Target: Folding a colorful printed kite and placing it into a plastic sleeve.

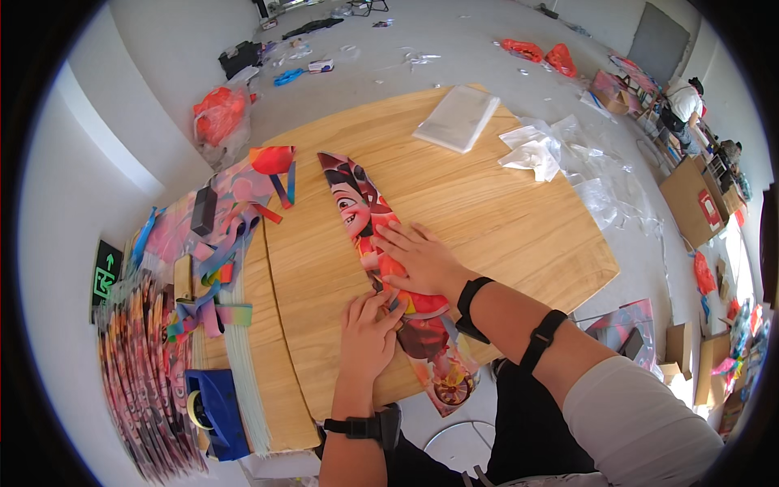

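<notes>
A long folded piece of printed sheet material [350, 201] with a cartoon face lies slantwise on the wooden table [487, 225], its lower end reaching past the near edge. My right hand [420, 259] rests flat on its middle, fingers spread. Just below, my left hand [370, 319] touches the sheet's left edge with bent fingers near a yellow and blue part; whether the fingertips pinch it is hidden. Left of the hands are rainbow-coloured ribbons [213, 310], a bundle of thin pale rods [243, 377] and a stack of folded printed pieces [143, 377].
A blue tape dispenser [222, 414] stands at the table's near left. Clear plastic sleeves [459, 119] and crumpled white plastic [535, 152] lie at the far side. A black block [204, 210] sits at left. Another person [681, 109] bends over boxes at far right.
</notes>
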